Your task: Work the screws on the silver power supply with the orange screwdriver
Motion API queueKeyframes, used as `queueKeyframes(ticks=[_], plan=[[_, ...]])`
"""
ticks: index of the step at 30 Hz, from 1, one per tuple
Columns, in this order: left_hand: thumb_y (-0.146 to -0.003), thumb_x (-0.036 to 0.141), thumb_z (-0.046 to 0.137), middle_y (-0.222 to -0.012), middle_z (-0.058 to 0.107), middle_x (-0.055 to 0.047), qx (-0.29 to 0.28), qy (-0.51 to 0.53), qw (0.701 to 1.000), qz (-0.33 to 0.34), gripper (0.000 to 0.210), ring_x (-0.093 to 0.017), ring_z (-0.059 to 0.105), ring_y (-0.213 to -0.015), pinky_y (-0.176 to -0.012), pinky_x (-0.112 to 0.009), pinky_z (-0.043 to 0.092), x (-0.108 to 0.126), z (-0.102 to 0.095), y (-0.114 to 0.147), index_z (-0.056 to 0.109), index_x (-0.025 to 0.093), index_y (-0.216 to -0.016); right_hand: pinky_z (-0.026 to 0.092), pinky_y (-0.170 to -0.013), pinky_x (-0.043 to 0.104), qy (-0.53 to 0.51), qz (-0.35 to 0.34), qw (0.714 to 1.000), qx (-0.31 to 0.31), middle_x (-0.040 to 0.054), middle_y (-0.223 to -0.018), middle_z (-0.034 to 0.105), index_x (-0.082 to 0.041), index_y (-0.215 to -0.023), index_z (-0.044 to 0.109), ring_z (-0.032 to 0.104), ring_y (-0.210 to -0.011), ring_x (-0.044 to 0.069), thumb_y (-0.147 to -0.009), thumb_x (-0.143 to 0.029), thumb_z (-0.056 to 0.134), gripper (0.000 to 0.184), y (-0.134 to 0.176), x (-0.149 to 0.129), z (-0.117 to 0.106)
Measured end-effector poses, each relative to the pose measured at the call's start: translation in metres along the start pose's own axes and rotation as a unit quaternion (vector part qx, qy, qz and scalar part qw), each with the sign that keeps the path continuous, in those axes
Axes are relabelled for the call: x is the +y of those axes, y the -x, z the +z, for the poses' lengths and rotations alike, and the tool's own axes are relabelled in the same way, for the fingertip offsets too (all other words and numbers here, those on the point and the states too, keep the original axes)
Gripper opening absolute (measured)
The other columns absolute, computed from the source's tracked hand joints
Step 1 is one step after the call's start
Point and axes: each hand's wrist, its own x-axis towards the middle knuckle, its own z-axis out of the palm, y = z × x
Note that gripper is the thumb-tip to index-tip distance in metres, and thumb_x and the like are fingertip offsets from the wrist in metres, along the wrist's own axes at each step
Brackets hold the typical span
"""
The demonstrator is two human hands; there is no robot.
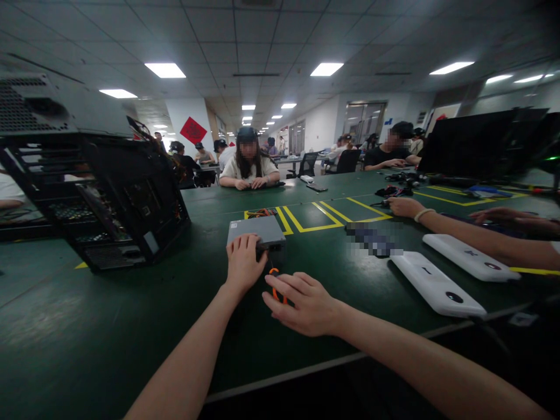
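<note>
Bare hands at work on a power supply unit, from near to far. The right hand (306, 300) is closed on a screwdriver (275, 294) with an orange-and-black handle, the fingers reaching leftward across it. The tool's long axis runs away from the wearer and leans slightly left; its thin shaft points at the box, though whether the tip touches cannot be told. Just beyond, the left hand (243, 256) lies on the grey power supply unit (268, 228), fingers spread over the top and thumb at the near face; how firmly it grips cannot be told. The unit rests flat on the green tabletop (144, 332), ahead of both hands. Its near face, with a dark socket, points toward the wearer; a small white label marks the top's far left corner. Which horizontal side is longer is unclear behind the fingers. A bundle of cables (262, 213) lies at the far end, beside yellow tape lines (306, 227). To the right are two elongated white devices (437, 283), both running obliquely away to the left; beyond them reaches a co-worker's arm (455, 228) with a pale wristband. At left stands an open black computer case (144, 198), a grey perforated section at its top. Farther off, a person in a dark cap (248, 163) sits across the table, facing the wearer; dark monitors (468, 143) stand at right.
</note>
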Motion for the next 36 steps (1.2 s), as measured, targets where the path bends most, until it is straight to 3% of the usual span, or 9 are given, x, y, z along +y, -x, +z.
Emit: queueKeyframes(ticks=[4, 9, 15, 18, 22, 28, 32, 36], plan=[[-0.076, 0.030, 0.051, -0.113, 0.055, -0.007, 0.005, -0.005, 1.000, -0.002, 0.027, -0.025, 0.045, -0.105, -0.090, -0.040, 0.030, 0.000, 0.000, 0.000, 0.052, 0.021, -0.102, 0.040, -0.059, 0.026, -0.005, -0.019, 1.000, 0.011, 0.0069, -0.110, 0.060, -0.015, -0.101, 0.057, 0.050, -0.069, 0.012, -0.085, -0.030, 0.051, 0.023, 0.002, 0.001, 0.002], [-0.075, 0.029, 0.053, -0.112, 0.056, -0.007, 0.007, -0.005, 1.000, -0.005, 0.028, -0.025, 0.045, -0.104, -0.090, -0.040, 0.031, 0.000, 0.001, 0.000, 0.052, 0.021, -0.102, 0.041, -0.056, 0.023, -0.068, -0.055, 0.996, -0.007, 0.0097, -0.106, 0.060, -0.017, -0.098, 0.056, 0.050, -0.060, 0.010, -0.085, -0.021, 0.049, 0.015, 0.005, 0.002, 0.006], [-0.075, 0.029, 0.053, -0.112, 0.056, -0.007, 0.004, -0.004, 1.000, -0.004, 0.027, -0.025, 0.045, -0.104, -0.089, -0.040, 0.031, 0.000, 0.001, 0.000, 0.052, 0.021, -0.101, 0.046, -0.060, 0.025, -0.110, -0.029, 0.993, -0.028, 0.0156, -0.109, 0.057, -0.012, -0.113, 0.049, 0.058, -0.072, 0.014, -0.086, -0.024, 0.041, 0.030, 0.002, 0.000, 0.003], [-0.075, 0.029, 0.053, -0.112, 0.056, -0.007, 0.004, -0.002, 1.000, -0.003, 0.028, -0.025, 0.046, -0.103, -0.089, -0.040, 0.031, -0.001, 0.001, 0.000, 0.052, 0.021, -0.102, 0.045, -0.056, 0.023, -0.107, -0.015, 0.994, 0.007, 0.0128, -0.104, 0.062, -0.012, -0.096, 0.054, 0.057, -0.065, 0.012, -0.087, -0.029, 0.045, 0.021, 0.001, 0.000, 0.005], [-0.075, 0.029, 0.053, -0.112, 0.056, -0.007, 0.006, 0.000, 1.000, -0.005, 0.028, -0.025, 0.045, -0.104, -0.089, -0.040, 0.031, 0.000, 0.001, 0.000, 0.052, 0.021, -0.102, 0.045, -0.053, 0.023, -0.106, 0.015, 0.994, 0.021, 0.0126, -0.098, 0.063, -0.013, -0.079, 0.053, 0.056, -0.061, 0.012, -0.087, -0.037, 0.047, 0.026, 0.001, 0.000, 0.006], [-0.076, 0.030, 0.053, -0.112, 0.056, -0.007, 0.008, -0.001, 1.000, 0.001, 0.027, -0.024, 0.045, -0.104, -0.089, -0.040, 0.031, -0.001, 0.001, 0.000, 0.052, 0.021, -0.101, 0.047, -0.065, 0.027, -0.104, -0.006, 0.994, -0.040, 0.0138, -0.111, 0.056, -0.021, -0.116, 0.046, 0.059, -0.075, 0.014, -0.087, -0.025, 0.044, 0.029, 0.000, 0.000, 0.003], [-0.076, 0.030, 0.052, -0.112, 0.056, -0.007, 0.009, -0.003, 1.000, 0.000, 0.027, -0.025, 0.046, -0.103, -0.088, -0.040, 0.031, -0.001, 0.001, 0.000, 0.052, 0.021, -0.102, 0.046, -0.061, 0.025, -0.096, 0.004, 0.995, 0.005, 0.0114, -0.103, 0.060, -0.016, -0.095, 0.053, 0.057, -0.068, 0.013, -0.086, -0.032, 0.049, 0.019, 0.001, 0.002, 0.007], [-0.076, 0.029, 0.052, -0.112, 0.056, -0.007, 0.011, -0.001, 1.000, -0.002, 0.027, -0.025, 0.045, -0.104, -0.089, -0.040, 0.031, -0.001, 0.002, 0.000, 0.052, 0.021, -0.102, 0.047, -0.060, 0.024, -0.113, 0.021, 0.993, 0.001, 0.0131, -0.102, 0.061, -0.012, -0.086, 0.052, 0.058, -0.072, 0.014, -0.087, -0.037, 0.047, 0.025, 0.003, 0.002, 0.010]])
